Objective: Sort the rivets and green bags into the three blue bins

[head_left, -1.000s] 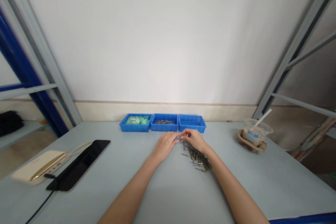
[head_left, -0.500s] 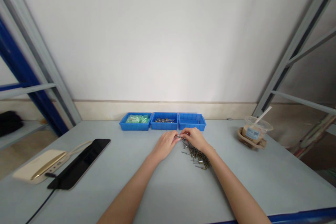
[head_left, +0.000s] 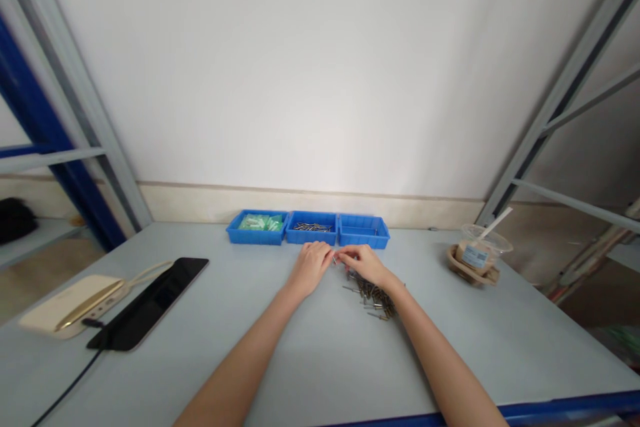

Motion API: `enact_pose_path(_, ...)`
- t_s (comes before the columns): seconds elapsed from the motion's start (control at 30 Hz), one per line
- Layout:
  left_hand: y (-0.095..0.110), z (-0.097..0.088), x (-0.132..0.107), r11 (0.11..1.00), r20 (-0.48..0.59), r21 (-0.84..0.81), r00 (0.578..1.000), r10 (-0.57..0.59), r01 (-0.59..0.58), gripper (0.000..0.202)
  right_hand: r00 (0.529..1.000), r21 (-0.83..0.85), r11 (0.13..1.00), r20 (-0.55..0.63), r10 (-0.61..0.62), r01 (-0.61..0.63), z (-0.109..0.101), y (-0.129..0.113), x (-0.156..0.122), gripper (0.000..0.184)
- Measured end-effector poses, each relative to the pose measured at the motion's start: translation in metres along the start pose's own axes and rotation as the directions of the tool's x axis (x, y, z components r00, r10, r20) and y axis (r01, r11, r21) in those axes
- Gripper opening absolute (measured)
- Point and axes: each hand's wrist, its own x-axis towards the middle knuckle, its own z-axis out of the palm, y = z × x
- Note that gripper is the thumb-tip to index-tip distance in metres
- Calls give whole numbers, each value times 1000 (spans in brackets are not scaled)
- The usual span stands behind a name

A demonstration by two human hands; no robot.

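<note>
Left hand: my grip pinches one screw.
Right hand: my grip pinches that same screw.
Screw pile: on counter, near-right of hands.

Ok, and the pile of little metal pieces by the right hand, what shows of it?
The pile of metal pieces is a loose heap of small, slim, dark and brassy pins or screws, too small to tell which. They lie flat and crisscrossed on the pale grey table, nearer than the blue trays. The right hand covers its far end, fingertips close to the left hand.
</note>
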Motion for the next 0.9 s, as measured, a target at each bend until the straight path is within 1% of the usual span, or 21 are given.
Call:
enact_pose_path(0.1, -1, 2, 0, 998, -24, -38, 998, -52, 51, 26, 999, 31, 999, -31, -6, 7, 5, 1, 2, 25)
enact_pose_path(0.2, -2, 2, 0, 993, -16, -86, 996, -83, 81, 29, 996, -29, 1000, -91, -10, 8, 7, 2, 7, 20)
enact_pose_path(0.27, -3, 0, 0, 989, -25, -101, 994, -108, 105, 31, 990, -81, 997, -142, -8, -3, 1, 2, 12, 16)
enact_pose_path(0.3, -4, -1, 0, 987, -33, -106, 992, -125, 121, 32, 984, -111, 993, -181, 4, -25, -5, 2, 15, 17)
enact_pose_path(0.37, -6, -3, 0, 981, -47, -113, 985, -163, 157, 34, 958, -208, 972, -284, 45, -107, -21, 2, 21, 22)
enact_pose_path(0.43, -10, -5, 0, 975, -50, -119, 980, -195, 188, 35, 920, -370, 904, -389, 58, -214, -38, 2, 23, 24)
enact_pose_path(0.5, -13, -5, 0, 972, -43, -124, 977, -207, 201, 36, 886, -528, 793, -462, 33, -305, -51, 2, 19, 25)
enact_pose_path(0.53, -14, -5, 0, 972, -36, -127, 978, -204, 198, 36, 877, -573, 745, -480, 31, -340, -54, 3, 16, 25)
enact_pose_path(0.57, -14, -4, 0, 973, -26, -128, 980, -196, 191, 36, 877, -592, 718, -477, 54, -366, -55, 3, 11, 26)
enact_pose_path(0.6, -14, -3, 0, 975, -15, -127, 983, -185, 181, 36, 888, -591, 711, -448, 103, -381, -55, 4, 5, 27)
enact_pose_path(0.67, -12, -2, 0, 980, 8, -118, 987, -159, 159, 35, 922, -581, 721, -308, 235, -378, -50, 7, -5, 25)
enact_pose_path(0.73, -10, -1, 0, 985, 36, -101, 990, -133, 136, 34, 933, -594, 725, -148, 327, -349, -43, 11, -11, 21)
enact_pose_path(0.8, -7, -2, 0, 989, 71, -86, 991, -110, 116, 32, 935, -618, 720, -71, 347, -314, -36, 15, -13, 21)
enact_pose_path(0.9, -4, -3, 0, 993, 110, -76, 990, -86, 95, 31, 942, -622, 729, -45, 333, -287, -28, 16, -11, 16)
